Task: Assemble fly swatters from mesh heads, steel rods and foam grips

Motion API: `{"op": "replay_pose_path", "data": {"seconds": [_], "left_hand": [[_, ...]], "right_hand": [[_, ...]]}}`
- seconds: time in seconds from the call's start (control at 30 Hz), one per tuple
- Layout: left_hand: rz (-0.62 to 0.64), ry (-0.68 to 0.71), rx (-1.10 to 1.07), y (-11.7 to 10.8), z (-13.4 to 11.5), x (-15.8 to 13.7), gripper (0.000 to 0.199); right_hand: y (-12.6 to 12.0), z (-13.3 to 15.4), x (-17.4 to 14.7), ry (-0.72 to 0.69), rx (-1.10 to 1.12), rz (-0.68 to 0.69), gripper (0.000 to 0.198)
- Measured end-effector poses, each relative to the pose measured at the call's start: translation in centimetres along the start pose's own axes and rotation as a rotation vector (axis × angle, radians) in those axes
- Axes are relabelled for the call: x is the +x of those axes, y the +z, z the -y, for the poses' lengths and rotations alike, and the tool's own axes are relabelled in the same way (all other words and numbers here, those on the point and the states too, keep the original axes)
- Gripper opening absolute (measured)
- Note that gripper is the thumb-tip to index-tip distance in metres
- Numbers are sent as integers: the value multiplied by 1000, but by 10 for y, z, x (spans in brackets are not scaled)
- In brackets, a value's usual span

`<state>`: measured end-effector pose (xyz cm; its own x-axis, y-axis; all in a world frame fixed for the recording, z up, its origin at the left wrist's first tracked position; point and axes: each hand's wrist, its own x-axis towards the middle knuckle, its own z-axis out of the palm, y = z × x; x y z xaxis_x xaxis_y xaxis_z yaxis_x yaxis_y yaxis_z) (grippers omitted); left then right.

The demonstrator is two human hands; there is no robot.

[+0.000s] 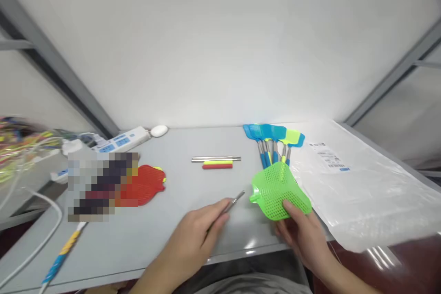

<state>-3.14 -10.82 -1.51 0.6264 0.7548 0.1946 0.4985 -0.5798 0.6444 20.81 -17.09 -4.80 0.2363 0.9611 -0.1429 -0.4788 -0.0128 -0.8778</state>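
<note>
Closed around a thin metal rod (pixel 238 197) is my left hand (pixel 203 227); the rod's tip points up and right, toward the green piece's socket, with a gap between them. My right hand (pixel 303 232) pinches a green perforated fly swatter head (pixel 275 188) by its lower right edge, thumb on top. Its short socket faces left. Ahead on the table lie silver metal rods (pixel 216 159), a yellow grip tube (pixel 218 162) and a red grip tube (pixel 217 166). Beyond the green head is a row of several blue and yellow fly swatters (pixel 272 133) with metal shafts.
Red swatter heads (pixel 148 186) lie at left beside a blurred-out patch. A power strip (pixel 129 140), a white mouse-like object (pixel 159 131) and a white cable (pixel 51 202) are further left. A clear plastic bag (pixel 365 193) covers the table's right side and hangs over the front edge.
</note>
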Motion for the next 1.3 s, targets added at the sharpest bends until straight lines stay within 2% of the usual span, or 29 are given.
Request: {"op": "replay_pose_path", "data": {"seconds": [0.1, 0.17, 0.33, 0.57, 0.77, 0.97, 1.1, 1.2, 1.3], "left_hand": [[-204, 166, 307, 2, 19, -8, 38], [-254, 204, 430, 1, 25, -8, 38], [-180, 280, 508, 2, 17, -4, 31], [-125, 243, 415, 3, 14, -5, 30], [-137, 225, 498, 5, 14, -6, 31], [-180, 295, 613, 9, 15, -5, 33], [-202, 351, 666, 10, 16, -7, 38], [-178, 392, 685, 9, 13, -7, 46], [-195, 397, 683, 7, 10, -6, 46]], "right_hand": [[1, 7, 7, -23, 64, 13, 28], [2, 11, 10, -14, 69, 31, 28], [0, 10, 9, 13, -28, 85, 31], [-9, 2, 5, -23, -167, 150, 33], [-7, 6, 5, -35, -163, 171, 32], [-8, 3, 7, -24, -158, 176, 31], [-12, 3, 8, 0, -174, 193, 38], [-14, 5, 8, 32, -147, 164, 44], [-15, 7, 8, 60, -166, 130, 44]]}}
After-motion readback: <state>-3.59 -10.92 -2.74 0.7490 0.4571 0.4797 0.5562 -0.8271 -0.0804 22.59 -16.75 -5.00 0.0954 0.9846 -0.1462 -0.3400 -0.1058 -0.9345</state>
